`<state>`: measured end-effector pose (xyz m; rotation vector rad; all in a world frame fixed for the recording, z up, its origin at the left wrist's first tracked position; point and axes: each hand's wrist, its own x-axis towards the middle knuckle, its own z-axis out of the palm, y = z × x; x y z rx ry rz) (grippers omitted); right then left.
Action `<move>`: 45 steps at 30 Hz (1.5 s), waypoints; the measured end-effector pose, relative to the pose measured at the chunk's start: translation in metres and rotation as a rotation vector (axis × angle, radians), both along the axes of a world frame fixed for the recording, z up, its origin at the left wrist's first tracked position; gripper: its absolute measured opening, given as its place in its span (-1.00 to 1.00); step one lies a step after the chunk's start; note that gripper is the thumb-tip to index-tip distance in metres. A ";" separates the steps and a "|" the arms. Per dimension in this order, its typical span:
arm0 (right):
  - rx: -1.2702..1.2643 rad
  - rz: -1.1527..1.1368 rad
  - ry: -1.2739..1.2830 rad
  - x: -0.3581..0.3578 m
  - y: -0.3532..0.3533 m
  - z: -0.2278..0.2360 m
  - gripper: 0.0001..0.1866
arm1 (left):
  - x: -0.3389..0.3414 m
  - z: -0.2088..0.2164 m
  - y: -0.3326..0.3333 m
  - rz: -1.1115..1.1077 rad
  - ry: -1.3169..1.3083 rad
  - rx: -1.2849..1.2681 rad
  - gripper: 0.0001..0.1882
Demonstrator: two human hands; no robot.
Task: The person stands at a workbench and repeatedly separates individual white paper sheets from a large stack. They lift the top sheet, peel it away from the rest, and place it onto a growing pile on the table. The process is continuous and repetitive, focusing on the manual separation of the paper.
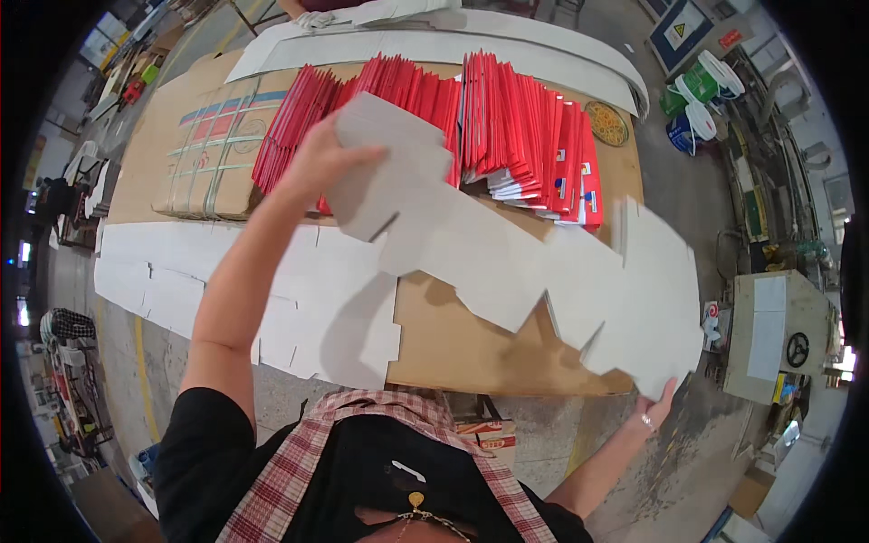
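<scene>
You are holding a pale grey die-cut cardboard blank (489,244) spread between both hands, above the worktop (444,339). Your left hand (337,156) is gripping its upper left end, thumb lying across the face, while your right hand (655,407) is grasping the lower right corner, beyond the worktop's near right edge in this view. Beneath it to your left, flat white cardboard sheets (195,285) are lying along the near side, with a shadow falling across them. Behind the blank, red card pieces (507,113) are standing on edge in tight rows, partly covered by it. A strapped brown carton (213,172) is sitting to their left, and a round tray (625,138) of yellowish pieces is resting to their right.
</scene>
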<state>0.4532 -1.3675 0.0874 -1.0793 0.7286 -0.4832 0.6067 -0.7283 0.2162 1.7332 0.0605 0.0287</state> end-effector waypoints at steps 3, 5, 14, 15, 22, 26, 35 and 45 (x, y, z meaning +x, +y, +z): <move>0.037 0.193 -0.160 0.074 0.030 0.009 -0.41 | 0.005 0.023 0.038 0.112 -0.126 0.086 -0.44; 0.078 0.269 -0.227 0.121 0.064 0.015 -0.43 | 0.011 0.034 0.065 0.159 -0.140 0.132 -0.44; 0.340 0.365 0.108 0.324 0.184 -0.100 -0.49 | 0.076 -0.037 0.239 0.645 -0.084 0.774 -0.28; 0.354 0.362 0.139 0.335 0.183 -0.119 -0.49 | 0.077 -0.035 0.215 0.718 -0.137 0.899 -0.27; 0.199 0.432 0.312 0.332 0.179 -0.159 -0.48 | -0.103 0.005 0.045 -0.060 -0.211 0.106 -0.70; 0.189 0.500 0.297 0.347 0.168 -0.173 -0.54 | -0.178 0.066 -0.018 -0.604 -0.451 -0.619 -0.69; -1.094 0.240 0.156 0.244 0.253 -0.116 -0.65 | -0.269 0.083 0.016 -0.726 -0.406 -1.102 -0.60; -0.908 1.270 -0.481 0.003 0.634 -0.048 -0.68 | -0.428 0.082 0.130 -0.496 -0.857 -0.979 -0.64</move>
